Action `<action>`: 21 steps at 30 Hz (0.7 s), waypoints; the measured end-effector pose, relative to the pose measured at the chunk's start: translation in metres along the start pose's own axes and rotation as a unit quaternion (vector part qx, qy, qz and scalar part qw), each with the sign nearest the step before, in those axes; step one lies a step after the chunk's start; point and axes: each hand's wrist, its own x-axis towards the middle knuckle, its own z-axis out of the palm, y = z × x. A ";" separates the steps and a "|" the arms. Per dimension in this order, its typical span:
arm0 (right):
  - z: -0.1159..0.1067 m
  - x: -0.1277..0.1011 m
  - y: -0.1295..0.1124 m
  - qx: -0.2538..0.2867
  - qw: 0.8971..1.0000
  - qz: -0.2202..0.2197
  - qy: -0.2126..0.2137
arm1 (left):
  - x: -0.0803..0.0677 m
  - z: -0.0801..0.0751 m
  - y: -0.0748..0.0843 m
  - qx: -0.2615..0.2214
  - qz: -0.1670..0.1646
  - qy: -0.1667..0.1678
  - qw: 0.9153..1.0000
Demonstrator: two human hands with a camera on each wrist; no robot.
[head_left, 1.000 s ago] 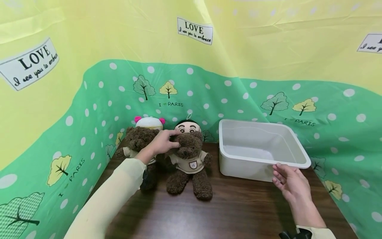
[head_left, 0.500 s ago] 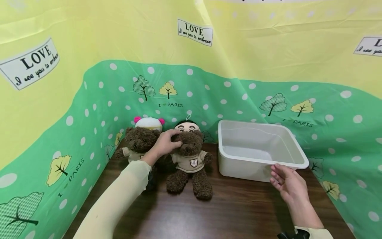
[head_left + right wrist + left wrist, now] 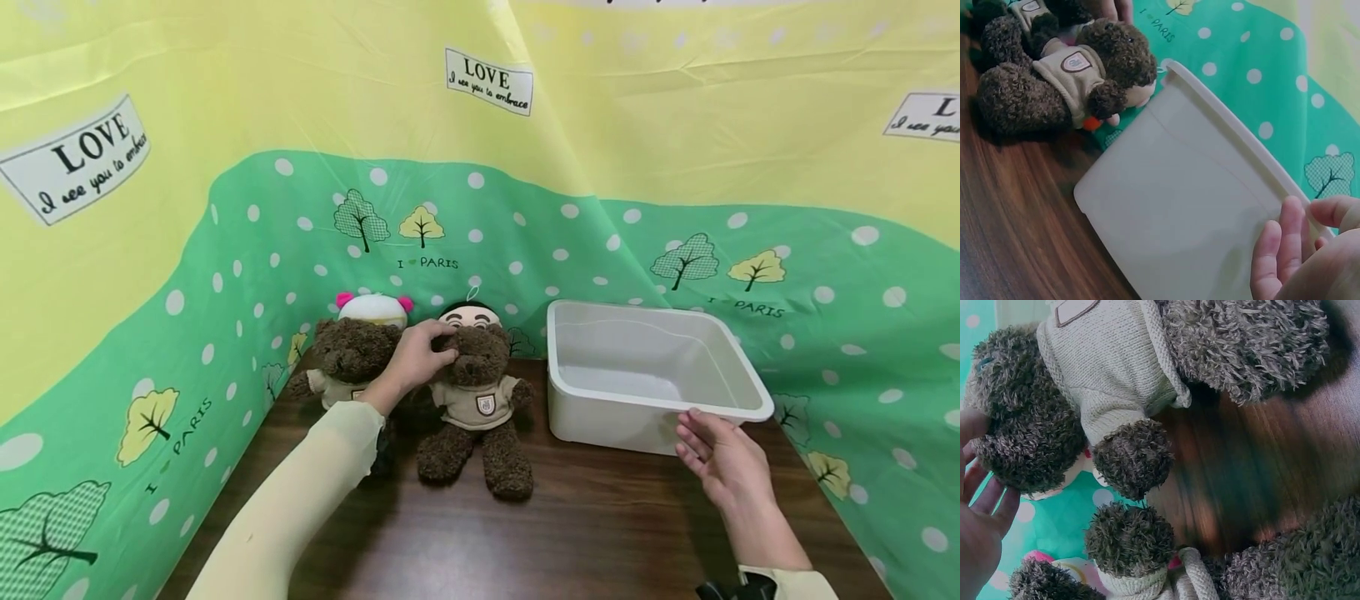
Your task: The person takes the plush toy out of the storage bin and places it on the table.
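Observation:
A brown teddy bear [image 3: 480,400] in a beige sweater with a shield badge sits upright on the wooden table. My left hand [image 3: 420,358] holds the side of its head, thumb toward the muzzle; in the left wrist view several fingers [image 3: 1004,509] reach behind the head. At the right stands a pale grey plastic bin [image 3: 615,421]. Its front rim is pinched near the right corner by my right hand [image 3: 731,462], with the thumb at the rim and the other fingers along the outer wall, as the right wrist view shows.
A second, similar teddy bear [image 3: 352,350] sits left of the first, partly hidden by my left arm. Behind the bears are a white-headed doll [image 3: 372,309] with pink ears and a black-haired doll [image 3: 470,314]. A printed curtain [image 3: 480,225] encloses the table [image 3: 570,533].
The held bear's head has risen slightly, and my left hand has shifted a little with it. Bin and right hand appear slightly further left in the head view.

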 end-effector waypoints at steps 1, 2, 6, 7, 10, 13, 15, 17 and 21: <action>0.001 0.001 0.000 0.001 1.000 0.001 0.001 | 0.000 -0.001 0.000 0.003 0.002 0.002 1.000; 0.001 0.001 0.000 0.002 1.000 0.003 0.003 | 0.000 -0.001 0.001 0.007 0.005 0.005 1.000; 0.004 0.004 0.001 -0.001 1.000 0.012 0.014 | 0.000 -0.002 0.001 0.022 0.008 0.004 1.000; 0.004 0.004 0.001 -0.002 1.000 0.014 0.017 | -0.001 -0.002 0.001 0.024 0.007 0.004 1.000; 0.005 0.005 0.002 -0.003 1.000 0.014 0.016 | -0.003 -0.002 0.003 0.026 0.006 0.001 1.000; 0.004 0.005 0.001 -0.001 1.000 0.007 0.011 | -0.007 -0.005 0.006 0.017 0.014 0.006 1.000; 0.003 0.004 0.000 -0.004 1.000 0.001 0.012 | -0.009 -0.008 0.010 0.011 0.025 0.015 1.000; 0.001 0.003 -0.002 -0.008 1.000 -0.003 0.018 | -0.014 -0.011 0.014 0.006 0.038 0.024 0.999; -0.003 0.002 -0.005 -0.016 1.000 -0.004 0.021 | -0.032 -0.020 0.018 0.003 0.062 0.033 0.997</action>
